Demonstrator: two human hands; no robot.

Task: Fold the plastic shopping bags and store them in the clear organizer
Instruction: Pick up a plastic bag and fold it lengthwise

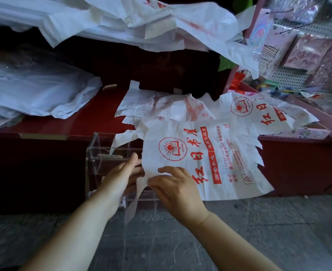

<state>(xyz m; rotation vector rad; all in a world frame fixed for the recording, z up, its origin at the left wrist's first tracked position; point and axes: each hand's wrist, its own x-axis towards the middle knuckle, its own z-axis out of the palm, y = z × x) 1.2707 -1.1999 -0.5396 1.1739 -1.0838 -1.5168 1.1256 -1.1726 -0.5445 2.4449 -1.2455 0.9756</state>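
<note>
Left hand point(122, 173) and right hand point(177, 185) each grip the bag point(210, 153) at its 8 o'clock edge; folding barely begun. Organizer point(96, 153) lies at 9 o'clock. Unfolded bags point(259, 112) wait at 1 o'clock on the counter point(102, 116).

Both hands on white bag point(210, 159) w/ red print, spread out in front of red shelf point(94, 118). L hand point(126, 173) holds bag's left edge, thumb on top, fingers behind. R hand point(173, 184) pinches lower-left corner, fingers curled. Clear organizer point(98, 153) just behind L hand, partly covered by bag. Second printed bag point(259, 112) flat on shelf at right; crumpled bags point(161, 106) beside it. Grey floor point(259, 222) below.
</note>
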